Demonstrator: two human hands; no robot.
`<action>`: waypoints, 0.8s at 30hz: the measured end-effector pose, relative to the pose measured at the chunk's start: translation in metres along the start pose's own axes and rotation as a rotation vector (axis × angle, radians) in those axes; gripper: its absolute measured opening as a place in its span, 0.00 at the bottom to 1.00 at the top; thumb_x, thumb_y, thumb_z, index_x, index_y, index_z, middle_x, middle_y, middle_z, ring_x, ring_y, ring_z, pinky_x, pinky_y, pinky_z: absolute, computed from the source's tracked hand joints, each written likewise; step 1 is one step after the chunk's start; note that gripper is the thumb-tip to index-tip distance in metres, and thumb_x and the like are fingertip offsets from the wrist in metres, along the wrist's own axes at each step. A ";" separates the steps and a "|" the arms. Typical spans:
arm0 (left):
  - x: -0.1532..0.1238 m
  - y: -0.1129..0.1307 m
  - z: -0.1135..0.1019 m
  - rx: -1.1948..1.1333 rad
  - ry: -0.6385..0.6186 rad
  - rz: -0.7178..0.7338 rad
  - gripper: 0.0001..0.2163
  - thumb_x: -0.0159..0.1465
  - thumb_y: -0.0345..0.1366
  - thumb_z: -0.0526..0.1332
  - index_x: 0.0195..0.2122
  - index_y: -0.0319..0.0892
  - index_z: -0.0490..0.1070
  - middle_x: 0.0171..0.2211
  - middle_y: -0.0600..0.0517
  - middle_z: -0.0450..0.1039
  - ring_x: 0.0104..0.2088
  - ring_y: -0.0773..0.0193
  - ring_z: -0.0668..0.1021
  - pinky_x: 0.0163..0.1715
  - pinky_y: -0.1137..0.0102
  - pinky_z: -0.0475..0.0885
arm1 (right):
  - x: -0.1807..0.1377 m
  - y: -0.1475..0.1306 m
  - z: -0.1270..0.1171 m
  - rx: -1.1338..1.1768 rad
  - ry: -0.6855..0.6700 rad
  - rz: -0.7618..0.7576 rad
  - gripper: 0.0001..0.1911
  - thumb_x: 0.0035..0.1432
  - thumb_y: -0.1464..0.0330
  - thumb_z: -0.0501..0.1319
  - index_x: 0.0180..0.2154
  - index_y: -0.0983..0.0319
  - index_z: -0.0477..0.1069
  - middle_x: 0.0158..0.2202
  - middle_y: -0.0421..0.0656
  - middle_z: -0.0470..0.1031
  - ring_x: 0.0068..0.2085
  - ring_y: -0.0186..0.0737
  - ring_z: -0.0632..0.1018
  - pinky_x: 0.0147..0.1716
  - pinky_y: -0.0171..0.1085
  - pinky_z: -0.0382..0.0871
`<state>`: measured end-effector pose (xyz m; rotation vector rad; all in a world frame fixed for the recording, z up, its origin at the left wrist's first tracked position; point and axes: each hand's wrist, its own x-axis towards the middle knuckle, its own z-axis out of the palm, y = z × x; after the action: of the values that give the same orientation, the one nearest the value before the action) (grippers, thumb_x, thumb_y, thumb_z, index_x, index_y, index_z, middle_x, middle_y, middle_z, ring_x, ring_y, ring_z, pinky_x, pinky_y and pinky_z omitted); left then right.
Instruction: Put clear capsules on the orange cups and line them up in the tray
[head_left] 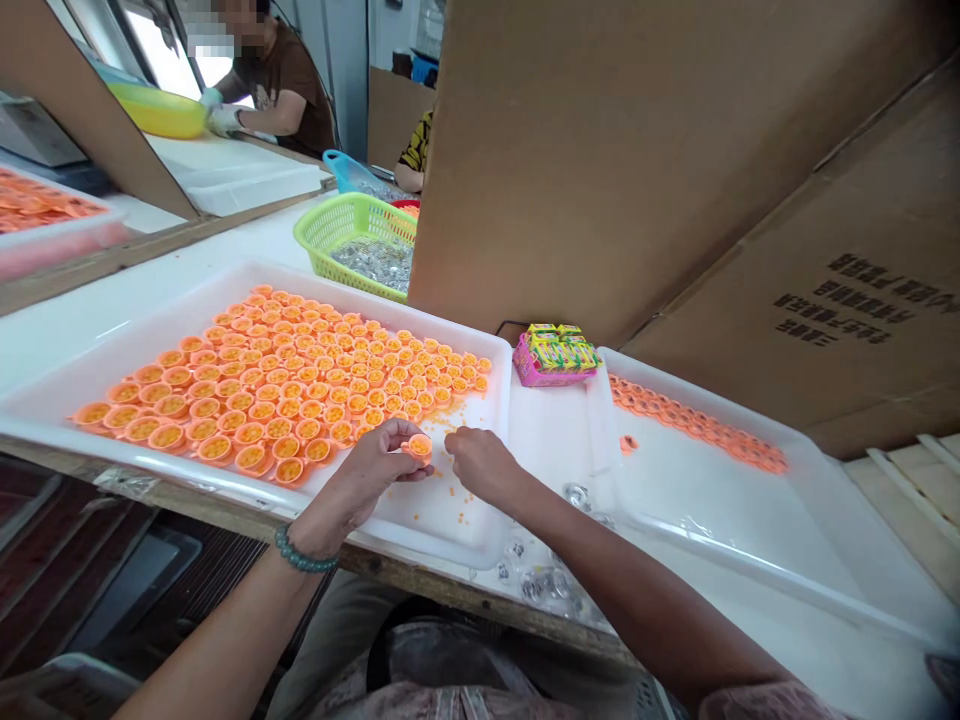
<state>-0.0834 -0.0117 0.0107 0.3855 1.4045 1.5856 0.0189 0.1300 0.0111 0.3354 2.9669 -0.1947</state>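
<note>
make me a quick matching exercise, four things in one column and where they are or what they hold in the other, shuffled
1. small round orange cup-like piece
2. green beaded bracelet
3. light-green plastic basket
4. bright pink plastic basket

A. holds small green-and-yellow boxes
B. held by the left hand
C. holds clear, shiny pieces
D. worn around the left wrist

Pairs: 1-B, 2-D, 3-C, 4-A

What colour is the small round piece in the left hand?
The piece is orange, best seen in head view.
</note>
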 end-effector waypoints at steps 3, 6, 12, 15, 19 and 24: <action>-0.002 0.003 0.003 0.041 0.012 0.020 0.11 0.44 0.32 0.67 0.29 0.39 0.68 0.29 0.54 0.69 0.29 0.66 0.74 0.36 0.66 0.72 | -0.002 -0.002 -0.019 0.343 0.198 0.024 0.07 0.51 0.77 0.56 0.30 0.64 0.72 0.29 0.42 0.75 0.30 0.35 0.74 0.31 0.32 0.65; -0.002 0.005 0.006 0.077 -0.058 0.024 0.10 0.44 0.31 0.66 0.29 0.40 0.70 0.29 0.54 0.69 0.28 0.66 0.73 0.34 0.67 0.71 | -0.007 -0.009 -0.033 0.631 0.292 -0.050 0.05 0.53 0.74 0.58 0.31 0.62 0.72 0.27 0.38 0.74 0.28 0.31 0.72 0.29 0.29 0.64; 0.000 0.006 0.012 0.129 -0.095 -0.002 0.13 0.44 0.29 0.64 0.33 0.41 0.71 0.30 0.54 0.71 0.28 0.66 0.73 0.32 0.70 0.69 | -0.017 -0.002 -0.037 0.687 0.323 -0.089 0.06 0.54 0.75 0.59 0.29 0.62 0.73 0.31 0.38 0.76 0.31 0.31 0.73 0.33 0.29 0.63; -0.002 0.005 0.017 0.138 -0.090 -0.055 0.13 0.46 0.31 0.64 0.35 0.41 0.70 0.28 0.55 0.72 0.26 0.68 0.73 0.29 0.72 0.67 | -0.019 0.012 -0.038 0.638 0.401 0.020 0.05 0.57 0.71 0.58 0.32 0.62 0.72 0.31 0.38 0.75 0.31 0.31 0.73 0.33 0.30 0.63; -0.005 0.003 0.024 0.089 -0.068 -0.107 0.13 0.48 0.33 0.65 0.35 0.42 0.67 0.28 0.55 0.72 0.26 0.68 0.74 0.32 0.71 0.68 | -0.023 0.027 -0.033 0.414 0.274 0.038 0.07 0.58 0.71 0.57 0.31 0.62 0.74 0.33 0.41 0.76 0.36 0.35 0.74 0.37 0.32 0.63; -0.005 0.000 0.028 0.009 -0.076 -0.122 0.13 0.48 0.35 0.66 0.34 0.41 0.68 0.31 0.54 0.72 0.31 0.66 0.75 0.37 0.68 0.70 | -0.061 0.049 -0.022 0.253 0.291 0.044 0.13 0.62 0.73 0.51 0.40 0.64 0.74 0.42 0.47 0.75 0.45 0.38 0.73 0.45 0.35 0.63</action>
<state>-0.0595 0.0006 0.0203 0.3550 1.3524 1.4523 0.0864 0.1678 0.0371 0.4979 3.2197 -0.5648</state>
